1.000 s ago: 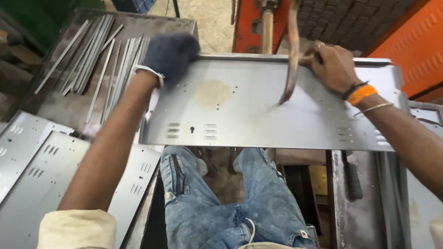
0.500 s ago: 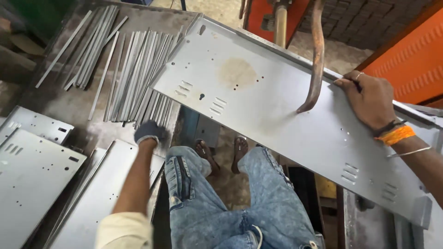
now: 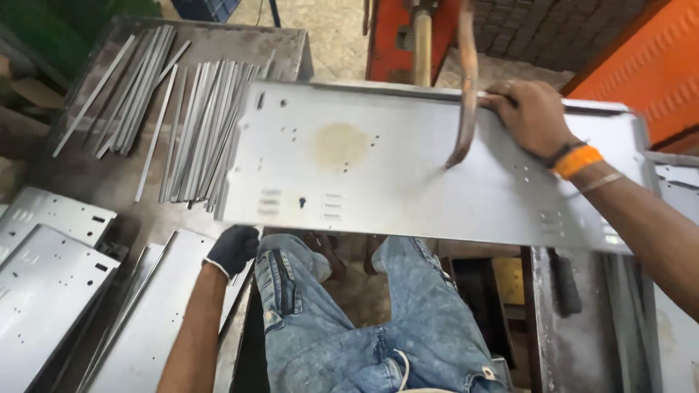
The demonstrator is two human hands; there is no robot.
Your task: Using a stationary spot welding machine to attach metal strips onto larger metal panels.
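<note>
Levelled out since half a second back: the grey sheet-metal panel (image 3: 408,167), then tilted steeply down to the right, now nearly flat across the lap. Gloved left hand (image 3: 233,249), earlier lower on the bench, now up at the panel's lower left corner, fingers curled, just under or against the edge; whether gripping it, cannot tell. Left of that hand, flat punched panels (image 3: 44,269) stacked on the bench (image 3: 109,182); above it, a spread of thin metal strips (image 3: 182,124). No packages or labels in sight; only slots, small holes and a tan round stain (image 3: 340,144) on the panel, between the two hands. Blue jeans (image 3: 364,320) beneath the panel. Further right, a curved rusty bar (image 3: 466,94) hanging down onto the panel, just left of the bare right hand (image 3: 535,116). Right hand closed over the panel's far edge, holding it, an orange wristband (image 3: 577,161) on the wrist. Orange painted machine parts (image 3: 648,73) beyond the right hand.
</note>
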